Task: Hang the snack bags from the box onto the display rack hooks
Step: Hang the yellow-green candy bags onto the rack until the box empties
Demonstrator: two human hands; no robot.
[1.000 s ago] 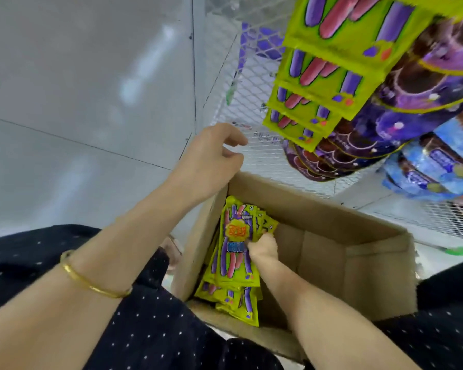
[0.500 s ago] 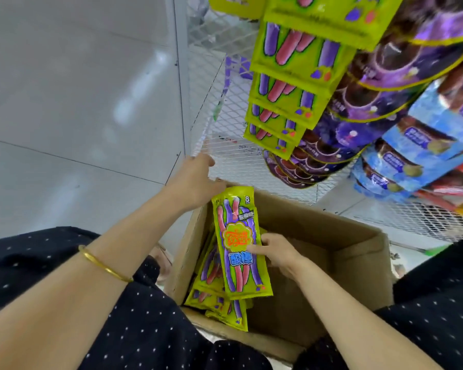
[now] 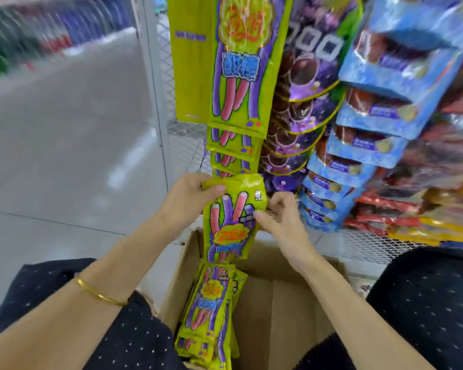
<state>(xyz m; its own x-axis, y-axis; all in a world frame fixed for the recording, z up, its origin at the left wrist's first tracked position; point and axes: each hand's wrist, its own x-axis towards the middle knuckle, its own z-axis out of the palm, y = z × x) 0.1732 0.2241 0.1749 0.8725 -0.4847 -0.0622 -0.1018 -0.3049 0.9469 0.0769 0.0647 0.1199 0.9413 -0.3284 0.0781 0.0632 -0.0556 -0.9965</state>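
Now pinching the upper-left corner of a green snack bag (image 3: 231,225) with the left hand (image 3: 190,198), thumb on its front, and gripping its right edge with the right hand (image 3: 281,222), fingers curled. Held upright at frame centre, above the cardboard box (image 3: 291,303) of stacked green bags (image 3: 211,308), just beneath the hanging green bags (image 3: 235,89) on the wire rack (image 3: 166,62).

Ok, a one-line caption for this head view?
Left hand and right hand hold a yellow-green snack bag above the cardboard box, below matching hanging bags on the rack.
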